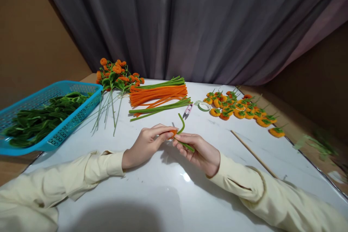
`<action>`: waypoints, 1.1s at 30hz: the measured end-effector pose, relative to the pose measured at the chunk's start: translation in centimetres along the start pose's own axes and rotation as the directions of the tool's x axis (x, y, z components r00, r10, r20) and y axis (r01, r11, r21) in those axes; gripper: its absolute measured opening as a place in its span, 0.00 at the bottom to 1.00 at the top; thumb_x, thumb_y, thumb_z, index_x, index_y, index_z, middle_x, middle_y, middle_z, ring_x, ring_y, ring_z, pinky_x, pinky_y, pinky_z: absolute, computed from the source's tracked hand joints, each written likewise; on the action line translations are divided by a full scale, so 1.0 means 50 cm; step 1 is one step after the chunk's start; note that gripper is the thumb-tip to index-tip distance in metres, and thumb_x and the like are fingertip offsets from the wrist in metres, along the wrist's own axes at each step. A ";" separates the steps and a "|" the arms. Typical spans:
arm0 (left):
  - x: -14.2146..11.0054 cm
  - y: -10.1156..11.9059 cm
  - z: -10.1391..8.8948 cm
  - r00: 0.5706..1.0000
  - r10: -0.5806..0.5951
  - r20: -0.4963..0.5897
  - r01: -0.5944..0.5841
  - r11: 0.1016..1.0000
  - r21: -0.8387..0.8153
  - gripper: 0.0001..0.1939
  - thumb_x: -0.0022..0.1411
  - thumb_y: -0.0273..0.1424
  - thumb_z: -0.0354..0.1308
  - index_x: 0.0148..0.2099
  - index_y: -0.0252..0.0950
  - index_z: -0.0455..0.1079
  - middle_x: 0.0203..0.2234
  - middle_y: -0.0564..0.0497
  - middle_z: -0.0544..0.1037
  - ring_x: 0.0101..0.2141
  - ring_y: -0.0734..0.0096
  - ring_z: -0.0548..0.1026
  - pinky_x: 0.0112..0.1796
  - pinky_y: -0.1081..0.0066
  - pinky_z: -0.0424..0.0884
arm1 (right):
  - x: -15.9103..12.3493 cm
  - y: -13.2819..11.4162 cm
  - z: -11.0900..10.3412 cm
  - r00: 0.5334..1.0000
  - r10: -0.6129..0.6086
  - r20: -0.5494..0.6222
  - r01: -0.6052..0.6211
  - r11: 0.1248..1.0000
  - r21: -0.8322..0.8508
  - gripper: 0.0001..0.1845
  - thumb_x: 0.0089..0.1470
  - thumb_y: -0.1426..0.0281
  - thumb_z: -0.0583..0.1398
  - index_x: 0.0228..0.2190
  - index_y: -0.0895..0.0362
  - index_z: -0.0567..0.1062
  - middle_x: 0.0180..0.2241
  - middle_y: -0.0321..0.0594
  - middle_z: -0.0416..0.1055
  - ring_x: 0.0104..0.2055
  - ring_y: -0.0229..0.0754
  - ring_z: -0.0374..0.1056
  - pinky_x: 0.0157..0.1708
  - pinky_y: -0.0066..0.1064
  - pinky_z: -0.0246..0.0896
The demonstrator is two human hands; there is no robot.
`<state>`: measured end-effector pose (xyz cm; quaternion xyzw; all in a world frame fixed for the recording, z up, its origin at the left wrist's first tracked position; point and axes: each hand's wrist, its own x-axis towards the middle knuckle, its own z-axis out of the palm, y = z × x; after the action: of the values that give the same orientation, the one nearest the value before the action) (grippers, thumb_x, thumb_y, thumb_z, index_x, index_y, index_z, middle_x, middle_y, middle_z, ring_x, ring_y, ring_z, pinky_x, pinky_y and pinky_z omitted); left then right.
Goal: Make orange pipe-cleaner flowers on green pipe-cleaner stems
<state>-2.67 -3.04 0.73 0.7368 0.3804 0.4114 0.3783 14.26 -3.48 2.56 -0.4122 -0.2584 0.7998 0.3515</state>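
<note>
Over the middle of the white table, my left hand (149, 144) pinches a small orange pipe-cleaner flower (172, 134) between thumb and fingers. My right hand (198, 148) meets it from the other side, its thumb and fingers closed on a green pipe cleaner (182, 124). One end of this stem curves upward above the hands, and another green end sticks out below my right thumb. The spot where green meets orange is partly covered by my fingertips. Just beyond the hands lie small pink-handled thread snips (187, 110) and a roll of green tape (203, 106).
Bundled orange pipe cleaners (160, 94) and green pipe cleaners (160, 107) lie at the back. A blue basket (73, 123) of green leaves stands left, beside finished orange flowers (116, 69). Several flower heads (239, 114) and a wooden stick (252, 153) are on the right.
</note>
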 end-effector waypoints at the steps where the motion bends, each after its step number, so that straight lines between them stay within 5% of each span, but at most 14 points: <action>1: 0.002 0.001 -0.002 1.000 -0.001 0.012 0.001 1.000 -0.004 0.14 0.63 0.33 0.53 0.46 0.35 0.74 0.40 0.48 0.78 0.40 0.70 0.74 0.41 0.74 0.68 | 0.000 -0.002 -0.003 0.999 -0.045 0.015 0.046 0.997 -0.066 0.09 0.51 0.79 0.58 0.21 0.64 0.75 0.20 0.36 0.72 0.19 0.27 0.66 0.21 0.14 0.64; 4: 0.018 0.009 -0.012 0.991 -0.104 0.081 0.108 0.993 -0.052 0.18 0.61 0.36 0.55 0.51 0.38 0.71 0.46 0.47 0.76 0.45 0.66 0.72 0.43 0.72 0.68 | -0.001 -0.011 -0.021 0.943 -0.312 0.114 0.330 0.842 -0.426 0.10 0.52 0.73 0.59 0.20 0.62 0.73 0.19 0.37 0.71 0.18 0.31 0.67 0.22 0.21 0.65; 5: 0.024 0.012 -0.016 0.981 -0.157 0.116 0.167 0.983 -0.075 0.19 0.60 0.38 0.56 0.52 0.38 0.71 0.46 0.47 0.76 0.46 0.65 0.72 0.43 0.71 0.68 | -0.001 -0.013 -0.029 0.883 -0.429 0.189 0.454 0.683 -0.572 0.11 0.53 0.72 0.58 0.21 0.61 0.72 0.18 0.37 0.71 0.19 0.33 0.67 0.23 0.23 0.64; 7: 0.036 0.018 -0.022 0.949 -0.250 0.192 0.274 0.955 -0.113 0.21 0.60 0.40 0.55 0.52 0.37 0.71 0.42 0.46 0.77 0.40 0.66 0.74 0.40 0.69 0.69 | 0.000 -0.014 -0.043 0.690 -0.589 0.421 0.624 0.190 -0.758 0.11 0.55 0.74 0.55 0.23 0.60 0.72 0.18 0.37 0.70 0.19 0.34 0.66 0.23 0.25 0.61; 9: 0.043 0.021 -0.025 0.908 -0.332 0.256 0.375 0.916 -0.141 0.23 0.58 0.41 0.56 0.53 0.35 0.70 0.36 0.45 0.78 0.31 0.69 0.73 0.35 0.69 0.69 | 0.002 -0.010 -0.054 0.482 -0.572 0.664 0.612 -0.322 -0.722 0.13 0.56 0.77 0.50 0.25 0.61 0.72 0.18 0.37 0.69 0.18 0.34 0.63 0.20 0.25 0.54; 11: 0.043 0.021 -0.025 0.864 -0.389 0.318 0.465 0.860 -0.211 0.25 0.57 0.40 0.58 0.54 0.34 0.68 0.33 0.46 0.78 0.28 0.71 0.72 0.32 0.69 0.69 | 0.003 -0.001 -0.057 0.356 -0.470 0.808 0.477 -0.652 -0.590 0.17 0.58 0.79 0.46 0.25 0.62 0.71 0.18 0.38 0.67 0.17 0.35 0.59 0.18 0.27 0.48; 13: 0.039 0.019 -0.022 0.833 -0.396 0.387 0.521 0.797 -0.307 0.24 0.57 0.40 0.58 0.53 0.32 0.69 0.32 0.46 0.76 0.28 0.72 0.71 0.32 0.71 0.67 | 0.002 0.005 -0.054 0.303 -0.386 0.871 0.351 -0.805 -0.479 0.19 0.59 0.81 0.43 0.26 0.62 0.71 0.18 0.39 0.66 0.18 0.37 0.58 0.18 0.29 0.47; 15: 0.036 0.017 -0.020 0.824 -0.364 0.435 0.532 0.762 -0.370 0.21 0.58 0.40 0.58 0.48 0.30 0.72 0.30 0.47 0.74 0.28 0.73 0.69 0.30 0.73 0.65 | 0.000 0.009 -0.048 0.288 -0.346 0.893 0.286 -0.859 -0.425 0.21 0.59 0.82 0.42 0.26 0.63 0.71 0.17 0.38 0.64 0.18 0.38 0.57 0.18 0.30 0.47; 20: 0.031 0.015 -0.013 0.844 -0.341 0.414 0.499 0.781 -0.375 0.17 0.57 0.40 0.58 0.39 0.29 0.73 0.27 0.49 0.73 0.28 0.73 0.68 0.28 0.74 0.63 | -0.001 0.012 -0.046 0.340 -0.351 0.872 0.299 -0.839 -0.454 0.19 0.59 0.82 0.43 0.27 0.63 0.70 0.18 0.38 0.64 0.18 0.38 0.58 0.19 0.30 0.47; 24: 0.026 0.013 -0.008 0.851 -0.358 0.383 0.491 0.802 -0.340 0.15 0.57 0.39 0.57 0.38 0.30 0.73 0.30 0.47 0.74 0.30 0.71 0.69 0.30 0.73 0.64 | 0.006 0.010 -0.051 0.454 -0.432 0.779 0.433 -0.657 -0.617 0.12 0.56 0.80 0.50 0.27 0.62 0.71 0.20 0.39 0.68 0.19 0.36 0.60 0.20 0.27 0.50; 28: 0.022 0.015 -0.005 0.867 -0.334 0.370 0.448 0.849 -0.281 0.11 0.57 0.34 0.56 0.39 0.32 0.73 0.33 0.48 0.75 0.34 0.70 0.70 0.36 0.72 0.66 | 0.006 -0.009 -0.042 0.630 -0.469 0.619 0.561 -0.276 -0.780 0.09 0.49 0.82 0.55 0.26 0.61 0.74 0.20 0.37 0.71 0.20 0.33 0.64 0.23 0.23 0.55; 31: 0.018 0.019 -0.003 0.879 -0.286 0.381 0.382 0.901 -0.205 0.12 0.61 0.32 0.51 0.38 0.32 0.74 0.30 0.50 0.74 0.34 0.72 0.69 0.38 0.72 0.65 | 0.000 -0.025 -0.026 0.856 -0.381 0.350 0.431 0.150 -0.890 0.10 0.49 0.79 0.56 0.20 0.60 0.73 0.11 0.31 0.65 0.14 0.31 0.60 0.20 0.22 0.55; 33: 0.013 0.023 -0.004 0.902 -0.257 0.348 0.316 0.941 -0.124 0.14 0.63 0.32 0.47 0.36 0.31 0.73 0.28 0.51 0.74 0.31 0.73 0.68 0.36 0.73 0.64 | -0.003 -0.032 -0.017 0.941 -0.277 0.193 0.301 0.430 -0.852 0.11 0.49 0.75 0.58 0.17 0.61 0.72 0.10 0.30 0.63 0.12 0.30 0.59 0.17 0.22 0.55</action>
<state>-2.31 -2.90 2.01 0.6938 0.3786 0.2556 0.5567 15.60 -2.50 3.27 -0.4728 -0.6977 0.4903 0.2221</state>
